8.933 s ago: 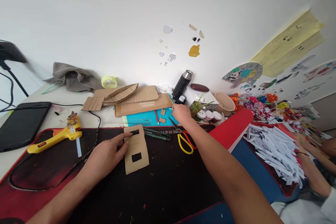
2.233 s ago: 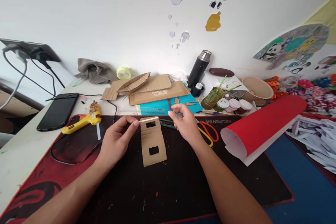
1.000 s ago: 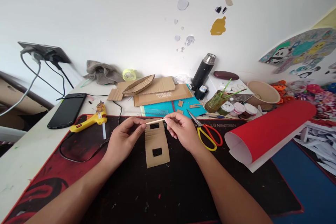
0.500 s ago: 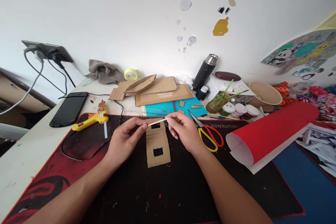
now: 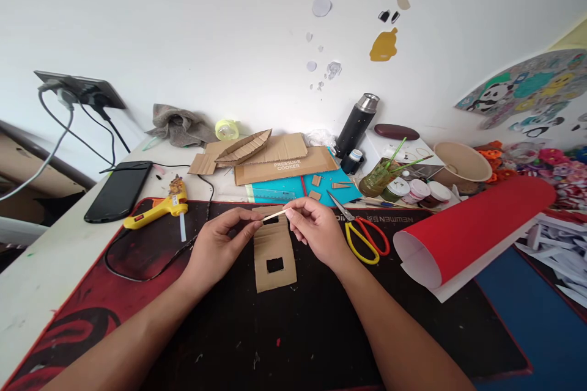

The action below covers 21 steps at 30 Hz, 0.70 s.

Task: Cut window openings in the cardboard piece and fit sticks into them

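Note:
A thin pale wooden stick (image 5: 275, 215) is pinched at both ends between my two hands. My left hand (image 5: 227, 241) grips its left end with thumb and fingertips. The right end sits between the thumb and fingers of my right hand (image 5: 316, 232). Beneath the stick, a strip of brown cardboard (image 5: 274, 241) with two square cut-out holes lies on the black and red mat (image 5: 257, 336). To the right of my right hand rest the scissors (image 5: 362, 235), with yellow and red handles, blades partly apart.
A yellow glue gun (image 5: 160, 206) and a black phone (image 5: 118, 190) lie at left. Behind are cardboard pieces (image 5: 293, 168), a ruler (image 5: 274, 195), a black flask (image 5: 356, 127) and paint jars (image 5: 398, 188). A red paper roll (image 5: 481, 226) lies at right.
My fingers have drawn slightly closer together, the right ones shifting left along the stick. The view has moved a little; the other things stay in place.

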Each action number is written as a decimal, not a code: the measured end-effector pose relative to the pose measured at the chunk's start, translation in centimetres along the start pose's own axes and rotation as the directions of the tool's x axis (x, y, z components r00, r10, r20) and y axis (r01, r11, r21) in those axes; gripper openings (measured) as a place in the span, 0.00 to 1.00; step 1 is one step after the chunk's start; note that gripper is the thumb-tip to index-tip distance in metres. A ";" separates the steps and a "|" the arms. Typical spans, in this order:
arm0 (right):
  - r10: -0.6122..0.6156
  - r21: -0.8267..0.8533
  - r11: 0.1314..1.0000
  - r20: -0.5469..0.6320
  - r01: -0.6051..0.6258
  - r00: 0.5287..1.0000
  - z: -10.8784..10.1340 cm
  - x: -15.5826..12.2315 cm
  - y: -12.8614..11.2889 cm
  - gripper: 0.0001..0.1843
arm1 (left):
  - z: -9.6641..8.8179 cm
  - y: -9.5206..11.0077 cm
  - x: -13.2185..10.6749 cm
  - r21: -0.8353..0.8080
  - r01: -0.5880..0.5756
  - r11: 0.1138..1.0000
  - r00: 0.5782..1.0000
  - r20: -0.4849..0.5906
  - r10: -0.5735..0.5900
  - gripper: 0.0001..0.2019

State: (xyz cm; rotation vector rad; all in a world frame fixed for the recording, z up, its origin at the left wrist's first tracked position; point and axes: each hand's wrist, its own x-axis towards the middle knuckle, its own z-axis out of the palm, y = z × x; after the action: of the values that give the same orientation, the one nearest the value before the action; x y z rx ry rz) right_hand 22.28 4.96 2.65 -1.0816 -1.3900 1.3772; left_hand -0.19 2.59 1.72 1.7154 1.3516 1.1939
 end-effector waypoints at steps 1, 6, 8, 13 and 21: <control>0.006 -0.008 1.000 0.004 -0.006 1.000 0.0 0.0 0.0 0.14 | 0.0 0.0 0.0 0.008 -0.010 1.000 1.000 -0.005 0.010 0.09; 0.016 -0.049 0.999 0.043 -0.014 0.999 0.1 -0.2 -0.2 0.15 | -0.1 0.5 0.2 0.040 -0.058 0.998 0.998 -0.024 0.059 0.08; 0.003 -0.085 0.996 0.048 0.002 0.999 0.0 -0.2 -0.2 0.15 | -0.2 0.6 0.2 0.045 -0.077 0.996 0.997 -0.017 0.077 0.07; -0.009 -0.206 0.978 0.059 0.021 0.998 -0.1 -0.3 0.0 0.12 | -0.2 0.4 0.1 0.052 -0.097 0.994 0.995 -0.027 0.098 0.07; -0.005 -0.269 0.963 0.040 0.015 0.999 0.0 -0.4 0.5 0.10 | -0.2 -0.2 0.0 -0.053 0.020 0.998 0.998 -0.063 -0.023 0.10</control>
State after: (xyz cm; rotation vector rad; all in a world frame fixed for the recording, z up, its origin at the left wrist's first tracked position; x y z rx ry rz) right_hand 22.42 4.58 2.12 -1.2252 -1.6438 1.2307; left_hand -0.43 2.61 1.58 1.6350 1.3608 1.2703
